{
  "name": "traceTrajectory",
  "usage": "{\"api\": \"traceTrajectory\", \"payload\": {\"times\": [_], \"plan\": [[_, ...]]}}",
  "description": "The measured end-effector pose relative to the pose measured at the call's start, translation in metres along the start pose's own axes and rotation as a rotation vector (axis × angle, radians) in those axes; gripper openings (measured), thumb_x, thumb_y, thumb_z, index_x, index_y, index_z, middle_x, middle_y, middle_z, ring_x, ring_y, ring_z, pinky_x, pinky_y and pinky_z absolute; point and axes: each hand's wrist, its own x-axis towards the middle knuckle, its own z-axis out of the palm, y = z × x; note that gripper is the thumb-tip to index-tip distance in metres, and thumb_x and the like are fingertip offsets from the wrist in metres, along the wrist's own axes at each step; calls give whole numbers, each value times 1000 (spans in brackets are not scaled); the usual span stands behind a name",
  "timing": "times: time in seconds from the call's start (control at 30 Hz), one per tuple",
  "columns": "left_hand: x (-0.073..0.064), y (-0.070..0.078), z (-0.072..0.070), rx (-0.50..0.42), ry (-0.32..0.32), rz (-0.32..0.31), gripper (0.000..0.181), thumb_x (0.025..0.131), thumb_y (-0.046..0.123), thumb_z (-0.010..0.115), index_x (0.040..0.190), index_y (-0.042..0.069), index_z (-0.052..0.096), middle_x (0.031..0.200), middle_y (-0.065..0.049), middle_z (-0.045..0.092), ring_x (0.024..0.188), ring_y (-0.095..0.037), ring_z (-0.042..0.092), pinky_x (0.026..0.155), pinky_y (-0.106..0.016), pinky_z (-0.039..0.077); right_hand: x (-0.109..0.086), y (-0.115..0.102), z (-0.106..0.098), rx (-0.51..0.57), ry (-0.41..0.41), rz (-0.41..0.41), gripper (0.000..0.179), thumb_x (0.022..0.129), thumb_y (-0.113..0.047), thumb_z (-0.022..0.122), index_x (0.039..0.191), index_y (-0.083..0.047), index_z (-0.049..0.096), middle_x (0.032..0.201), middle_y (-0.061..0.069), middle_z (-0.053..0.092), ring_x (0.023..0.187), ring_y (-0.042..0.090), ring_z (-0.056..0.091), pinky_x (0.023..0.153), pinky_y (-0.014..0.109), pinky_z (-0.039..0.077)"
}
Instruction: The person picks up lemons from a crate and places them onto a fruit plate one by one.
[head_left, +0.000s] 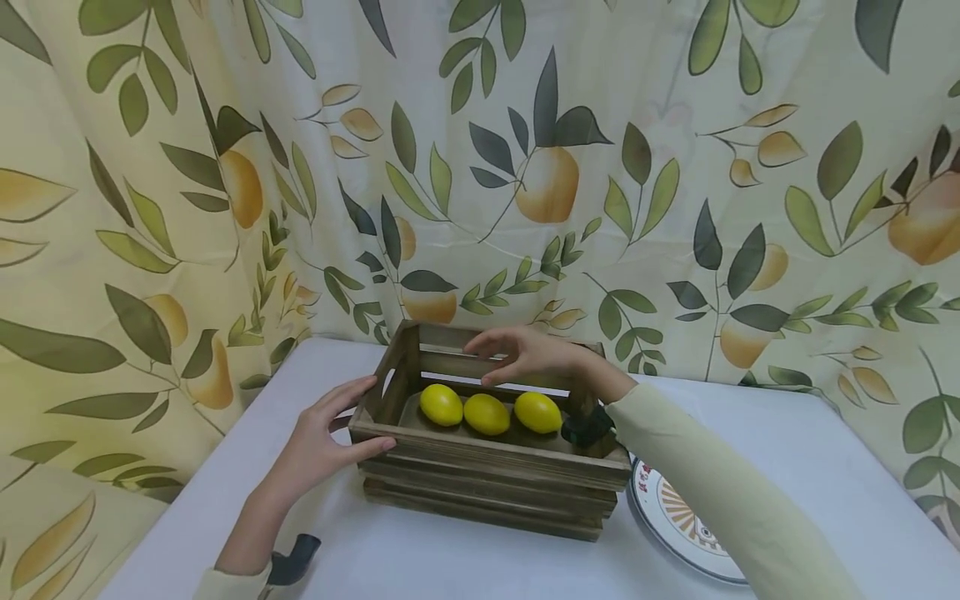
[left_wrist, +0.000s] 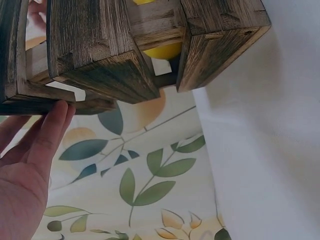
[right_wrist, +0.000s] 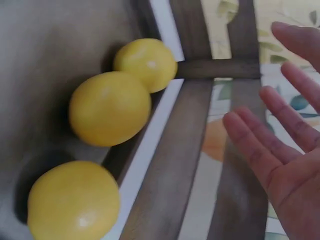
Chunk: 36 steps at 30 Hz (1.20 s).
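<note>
A brown slatted wooden crate stands on the table, with three yellow lemons lying on its floor. At the crate's left end is my left hand, thumb along the front rim and fingers extended over the left side. In the left wrist view, the straight fingertips touch the rim from outside. My right hand hovers above the crate near its back slats, holding nothing. The right wrist view shows its fingers spread and slightly bent, apart from the lemons.
A round plate with a patterned surface lies right of the crate, partly behind my right sleeve. A white cloth covers the table. A fruit-and-leaf patterned curtain hangs behind and on the left.
</note>
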Motion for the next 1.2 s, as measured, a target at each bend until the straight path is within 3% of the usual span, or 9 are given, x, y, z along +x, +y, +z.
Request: {"api": "traceTrajectory", "payload": {"times": [0.2,0.43,0.73,0.97,1.2], "plan": [[-3,1,-2,-7,2,-12,75,76,24,85,141,10,51,144,-10,49,128,-31,51,94,-46,53,8,8,6,-14,-51,60,56,89,-9,71,139,1,48,145,19,46,134,34,44,110,48,40],[-4,-1,-1,-5,14,-13,75,76,24,85,141,10,51,144,-10,50,128,-32,51,94,-44,53,15,11,10,-13,-132,156,57,90,-7,69,140,5,45,148,22,42,138,36,38,115,47,33],[-4,-2,3,-12,14,1,74,76,22,86,140,9,52,143,-10,50,127,-32,51,94,-44,54,23,19,13,-142,-201,226,54,89,-12,71,137,1,50,142,18,48,130,38,43,111,50,38],[-1,0,3,-13,1,4,75,76,23,85,141,9,51,144,-11,49,127,-32,51,94,-43,54,27,24,15,-304,-295,257,55,89,-13,70,138,1,49,142,16,49,128,37,49,106,42,45],[-1,0,1,-6,-3,-5,75,76,23,85,142,9,50,145,-10,49,128,-31,51,93,-44,54,32,30,27,-383,-327,275,54,88,-13,72,138,-6,52,146,14,44,133,30,43,111,41,40]]}}
